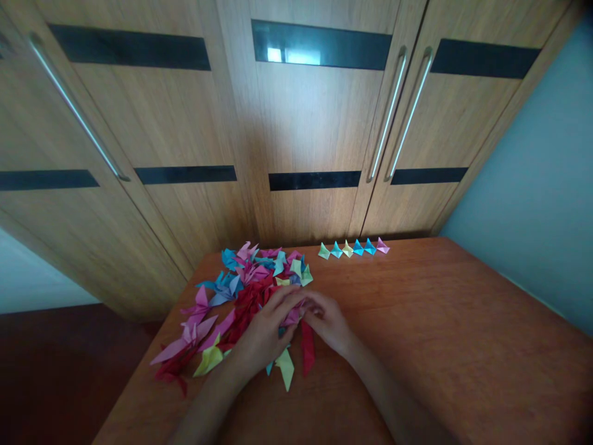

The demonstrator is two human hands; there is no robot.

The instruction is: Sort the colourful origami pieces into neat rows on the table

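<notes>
My left hand (269, 330) and my right hand (328, 321) meet at the right side of a pile of folded paper cranes (252, 300). Between their fingers is a pink paper crane (293, 315), partly covered by the fingers. The pile holds red, pink, blue and yellow-green cranes. A red folded piece (307, 347) lies just below my right hand, and a pale green one (286, 369) lies below my left. Along the back edge stands a row of several small folded papers (347, 248) in green, blue, yellow and pink.
The brown wooden table (430, 334) stretches out to the right of my hands. Behind it stands a wooden cabinet (306, 123) with long metal handles. A pale blue wall (537, 204) is at the right.
</notes>
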